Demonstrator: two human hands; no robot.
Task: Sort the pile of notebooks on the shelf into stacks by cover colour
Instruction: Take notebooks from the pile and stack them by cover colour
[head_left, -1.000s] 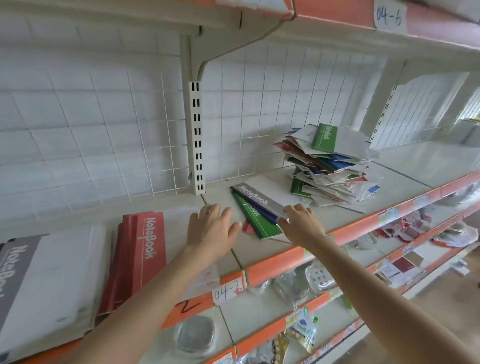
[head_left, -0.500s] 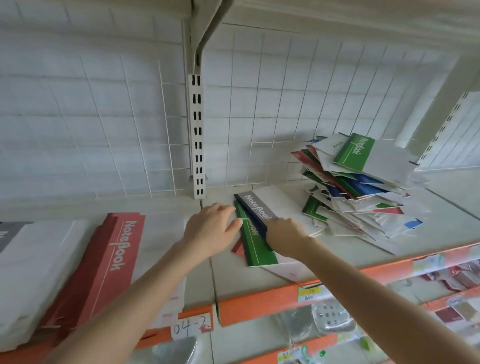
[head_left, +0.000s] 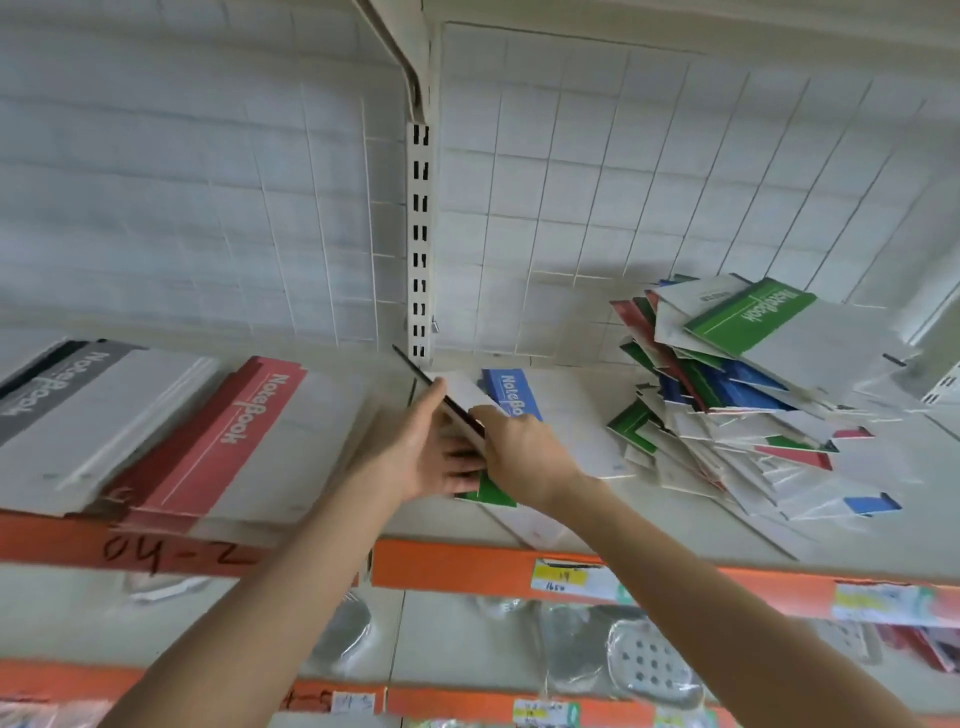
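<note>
On the shelf (head_left: 649, 540), my left hand (head_left: 410, 457) and my right hand (head_left: 524, 457) hold a grey notebook (head_left: 460, 391) tipped up on its edge between them, so it is seen almost edge-on. Under it lie a blue notebook (head_left: 511, 392) and a green notebook (head_left: 491, 492), partly hidden by my hands. The mixed pile of notebooks (head_left: 737, 405) slumps at the right, topped by a green one (head_left: 748, 314). A red stack (head_left: 234, 441) and a grey stack (head_left: 67, 410) lie at the left.
A slotted white upright (head_left: 421, 234) and wire-grid back panel stand behind the shelf. The orange front edge (head_left: 467, 569) carries price labels. Packaged goods lie on the lower shelves (head_left: 644, 660).
The grey notebook that lay flat on top of the small stack is now lifted on edge between both hands, uncovering the blue one. The view has moved closer and to the left.
</note>
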